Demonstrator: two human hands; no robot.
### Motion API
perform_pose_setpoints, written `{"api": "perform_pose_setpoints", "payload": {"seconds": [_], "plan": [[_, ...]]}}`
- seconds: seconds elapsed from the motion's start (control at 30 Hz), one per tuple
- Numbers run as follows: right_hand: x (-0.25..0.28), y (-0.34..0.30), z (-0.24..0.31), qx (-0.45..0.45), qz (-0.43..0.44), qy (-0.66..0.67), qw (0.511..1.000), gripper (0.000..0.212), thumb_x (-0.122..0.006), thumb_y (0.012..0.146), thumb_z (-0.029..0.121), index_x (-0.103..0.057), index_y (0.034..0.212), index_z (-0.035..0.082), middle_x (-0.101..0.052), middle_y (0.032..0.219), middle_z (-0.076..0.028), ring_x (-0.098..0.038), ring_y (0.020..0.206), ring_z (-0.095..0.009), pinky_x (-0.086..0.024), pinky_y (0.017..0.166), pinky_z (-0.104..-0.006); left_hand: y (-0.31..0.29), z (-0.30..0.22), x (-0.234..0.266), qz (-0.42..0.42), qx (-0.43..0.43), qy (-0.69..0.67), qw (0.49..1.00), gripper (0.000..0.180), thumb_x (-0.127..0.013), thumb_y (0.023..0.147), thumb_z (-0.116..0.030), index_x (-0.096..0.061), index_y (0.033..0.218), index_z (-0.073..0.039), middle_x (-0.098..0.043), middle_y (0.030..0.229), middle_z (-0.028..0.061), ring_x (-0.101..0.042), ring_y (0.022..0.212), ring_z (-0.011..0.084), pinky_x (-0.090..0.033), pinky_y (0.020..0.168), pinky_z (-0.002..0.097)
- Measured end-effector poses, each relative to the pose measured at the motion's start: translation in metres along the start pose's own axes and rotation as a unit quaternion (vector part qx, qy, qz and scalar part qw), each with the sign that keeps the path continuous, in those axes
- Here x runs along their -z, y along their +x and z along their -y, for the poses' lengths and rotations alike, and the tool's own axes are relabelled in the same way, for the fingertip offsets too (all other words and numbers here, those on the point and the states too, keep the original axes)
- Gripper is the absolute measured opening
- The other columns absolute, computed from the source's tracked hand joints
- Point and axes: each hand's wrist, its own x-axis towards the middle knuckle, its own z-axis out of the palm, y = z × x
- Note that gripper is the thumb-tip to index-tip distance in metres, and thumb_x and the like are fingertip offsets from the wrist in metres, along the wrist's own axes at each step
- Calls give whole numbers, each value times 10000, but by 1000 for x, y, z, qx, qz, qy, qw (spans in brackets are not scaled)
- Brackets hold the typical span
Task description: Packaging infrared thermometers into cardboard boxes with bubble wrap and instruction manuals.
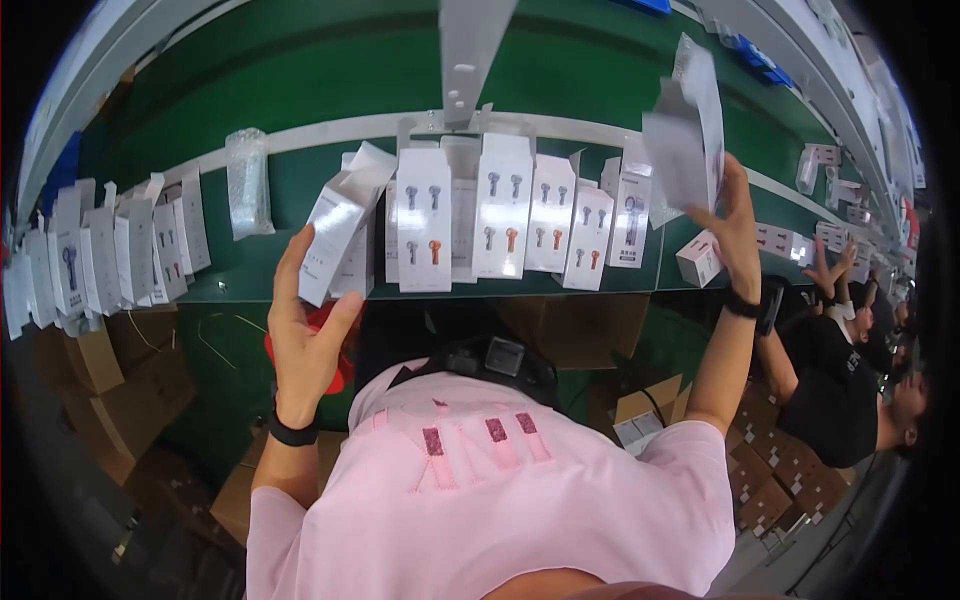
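My left hand (305,345) is closed around the lower end of a tilted white carton (335,240), thumb on one side and fingers along the other. The carton's top flaps stand up. My right hand (735,230) is raised at the right, gripping a white flapped carton (700,135) that is slightly blurred. Clear bubble wrap (692,60) shows at its upper end. Between my hands stands a row of upright white cartons (425,225) printed with small device pictures, several with flaps up. Below my right hand a small white box (699,258) lies at the bench edge.
A bubble-wrapped item (248,185) lies left of the row. More white cartons (100,260) stand at the far left. A metal post (475,60) rises behind the green bench (340,85). At right a co-worker in black (835,385) sits close by. Brown boxes (130,380) lie below.
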Motion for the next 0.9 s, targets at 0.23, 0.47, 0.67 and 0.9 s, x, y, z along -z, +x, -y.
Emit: {"api": "perform_pose_setpoints", "payload": {"seconds": [0.23, 0.47, 0.67, 0.9], "plan": [[-85, -66, 82, 105, 88, 43, 990, 778, -723, 817, 248, -320, 1427, -18, -456, 1378, -132, -490, 1200, -217, -422, 1001, -341, 4, 1, 14, 122, -210, -129, 961, 1338, -906, 540, -434, -94, 1495, 33, -236, 1503, 265, -274, 1398, 361, -215, 1133, 428], [-259, -36, 259, -11, 317, 149, 937, 802, -842, 704, 248, -421, 1336, -10, -595, 1175, -94, -578, 1073, -193, -440, 967, -364, 12, 32, 93, 20, -301, -124, 945, 1303, -875, 592, -370, -28, 1496, 36, -217, 1503, 272, -307, 1365, 401, -302, 1089, 439], [-378, -43, 318, -342, 411, 259, 804, 784, -543, 901, 539, -316, 1409, -13, -613, 1077, -203, -687, 700, -277, -575, 570, -300, 35, 136, 152, 143, 179, -500, 835, 782, -736, 808, -309, -355, 1387, 54, -594, 1191, 145, -635, 997, 246, -532, 805, 325], [-459, 83, 298, -135, 230, -28, 963, 864, -640, 840, 514, -330, 1412, -53, -664, 884, -172, -676, 629, -219, -527, 495, -257, 34, 211, 241, 215, 349, -654, 636, 546, -579, 923, -390, -492, 1325, -31, -610, 1233, 116, -624, 1085, 216, -491, 945, 348]]}}
